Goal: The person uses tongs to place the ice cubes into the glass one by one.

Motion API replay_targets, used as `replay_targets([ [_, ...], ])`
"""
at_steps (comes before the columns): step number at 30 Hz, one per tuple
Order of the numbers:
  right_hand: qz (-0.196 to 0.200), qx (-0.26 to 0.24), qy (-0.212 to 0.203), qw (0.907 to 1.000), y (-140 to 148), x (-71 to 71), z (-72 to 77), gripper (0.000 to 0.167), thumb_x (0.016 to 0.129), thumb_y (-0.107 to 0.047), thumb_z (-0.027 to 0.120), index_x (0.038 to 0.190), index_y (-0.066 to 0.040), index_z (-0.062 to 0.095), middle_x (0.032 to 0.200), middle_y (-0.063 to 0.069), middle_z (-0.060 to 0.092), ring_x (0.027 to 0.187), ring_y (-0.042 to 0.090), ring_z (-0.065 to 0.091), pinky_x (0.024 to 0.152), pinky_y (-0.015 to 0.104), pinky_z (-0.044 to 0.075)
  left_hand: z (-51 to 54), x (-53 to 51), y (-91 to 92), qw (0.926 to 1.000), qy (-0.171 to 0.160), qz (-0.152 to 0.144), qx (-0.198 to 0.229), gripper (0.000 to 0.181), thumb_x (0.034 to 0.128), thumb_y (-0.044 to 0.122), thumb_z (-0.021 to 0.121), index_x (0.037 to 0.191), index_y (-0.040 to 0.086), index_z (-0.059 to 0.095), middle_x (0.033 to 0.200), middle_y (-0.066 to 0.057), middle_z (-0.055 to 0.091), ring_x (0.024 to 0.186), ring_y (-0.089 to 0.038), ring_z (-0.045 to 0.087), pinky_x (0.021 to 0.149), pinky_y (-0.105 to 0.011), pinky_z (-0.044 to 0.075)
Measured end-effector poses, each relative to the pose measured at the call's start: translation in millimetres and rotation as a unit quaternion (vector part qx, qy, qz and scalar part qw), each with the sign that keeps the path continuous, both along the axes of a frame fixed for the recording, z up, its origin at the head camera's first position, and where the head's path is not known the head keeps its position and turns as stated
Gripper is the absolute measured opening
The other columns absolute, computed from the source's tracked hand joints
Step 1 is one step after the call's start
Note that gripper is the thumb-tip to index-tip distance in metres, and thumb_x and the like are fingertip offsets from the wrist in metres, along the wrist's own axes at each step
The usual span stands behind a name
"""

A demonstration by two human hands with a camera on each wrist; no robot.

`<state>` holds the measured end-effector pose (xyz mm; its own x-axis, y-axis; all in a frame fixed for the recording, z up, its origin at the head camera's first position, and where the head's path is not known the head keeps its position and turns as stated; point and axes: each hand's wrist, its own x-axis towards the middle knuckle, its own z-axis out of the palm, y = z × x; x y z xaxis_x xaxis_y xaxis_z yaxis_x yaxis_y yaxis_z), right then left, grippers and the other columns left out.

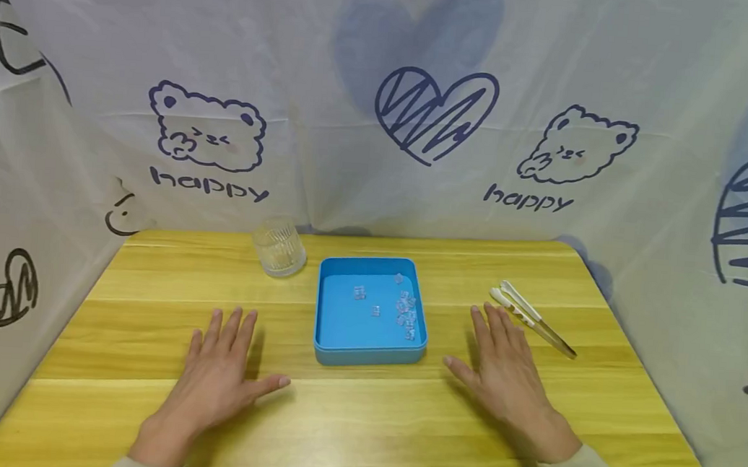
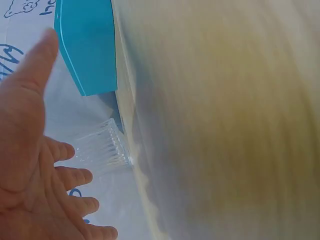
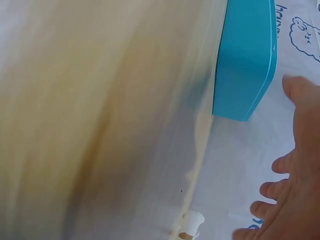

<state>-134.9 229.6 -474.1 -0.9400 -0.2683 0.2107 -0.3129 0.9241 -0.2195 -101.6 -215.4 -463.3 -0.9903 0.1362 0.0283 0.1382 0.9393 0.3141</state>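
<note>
Left hand (image 1: pixel 215 381) and right hand (image 1: pixel 509 377): fingers spread, holding nothing. Small clear cubes (image 1: pixel 404 306) lie in the square blue plastic tray (image 1: pixel 344 330), frame centre; white-handled metal tongs (image 1: pixel 535 324), centre right, lie ungripped. Handling appears unstarted.

A wood-grained yellow table (image 1: pixel 360 428) lay beneath the fingers (image 1: pixel 228 333) and reached beyond their tips to rounded far corners. Past that edge, ahead of the fingers, hung a whitish cloth (image 1: pixel 314 63) printed with hearts (image 1: pixel 435 118), two bear faces (image 1: pixel 210 129) and the word "happy" (image 1: pixel 208 185). Similar printed cloth stood outward of the fingers on both sides, a left sheet (image 1: pixel 31 195) and a right sheet (image 1: pixel 676 283). Soft light left faint shadows (image 1: pixel 256 352) beside the fingers.
</note>
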Motion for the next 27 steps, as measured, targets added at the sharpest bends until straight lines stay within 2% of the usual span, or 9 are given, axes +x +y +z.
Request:
replay_targets([
  [4,-0.001,-0.051,0.015,0.9986,-0.8,-0.6,-0.6,0.084,0.102,-0.047,0.066,0.158,0.008,0.035,0.157,0.032,0.042,0.145,0.052,0.041,0.116,0.066,0.038,-3.5,-5.3,2.1,0.9991,0.01,0.014,0.039,0.105,0.0931,0.065,0.07,0.163,-0.002,0.028,0.166,-0.031,0.032,0.154,-0.057,0.021,0.12,-0.075,0.02],
  [7,-0.019,-0.093,0.013,0.9954,-0.7,-1.5,-0.4,0.075,0.104,-0.039,0.067,0.152,0.012,0.041,0.149,0.034,0.049,0.137,0.052,0.047,0.11,0.067,0.044,-3.0,-10.3,3.0,0.9959,0.004,0.035,0.083,0.096,0.098,0.057,0.069,0.162,-0.003,0.029,0.162,-0.033,0.035,0.151,-0.058,0.028,0.12,-0.072,0.025],
  [10,-0.041,-0.123,-0.009,0.9915,-0.9,-4.1,-0.9,0.07,0.106,-0.039,0.063,0.15,0.012,0.044,0.146,0.035,0.05,0.135,0.052,0.049,0.108,0.067,0.045,-1.1,-16.1,2.6,0.9916,-0.002,0.061,0.114,0.09,0.1008,0.051,0.067,0.161,-0.004,0.03,0.162,-0.034,0.036,0.148,-0.057,0.032,0.12,-0.07,0.028],
  [15,-0.064,-0.157,-0.055,0.984,-1.2,-9.4,-1.3,0.069,0.108,-0.045,0.057,0.148,0.01,0.047,0.144,0.033,0.053,0.131,0.05,0.053,0.104,0.066,0.048,0.8,-27.6,0.6,0.9849,-0.025,0.1,0.139,0.086,0.1025,0.05,0.064,0.161,-0.003,0.032,0.162,-0.032,0.036,0.148,-0.055,0.035,0.12,-0.068,0.031],
  [21,-0.064,-0.181,-0.093,0.977,1.3,-13.0,-1.5,0.064,0.11,-0.043,0.053,0.149,0.008,0.047,0.14,0.03,0.056,0.125,0.046,0.058,0.099,0.063,0.05,1.6,-41.8,-7.4,0.9749,-0.061,0.115,0.18,0.081,0.1053,0.048,0.06,0.161,-0.003,0.032,0.162,-0.032,0.037,0.148,-0.054,0.036,0.118,-0.068,0.034],
  [27,-0.069,-0.195,-0.11,0.9721,10.7,-11.8,-0.1,0.065,0.111,-0.043,0.051,0.15,0.008,0.045,0.142,0.031,0.054,0.127,0.047,0.057,0.1,0.063,0.049,2.8,-57.5,-10.0,0.9642,-0.067,0.121,0.226,0.08,0.1062,0.05,0.058,0.162,-0.002,0.031,0.163,-0.03,0.038,0.148,-0.052,0.037,0.117,-0.067,0.036],
])
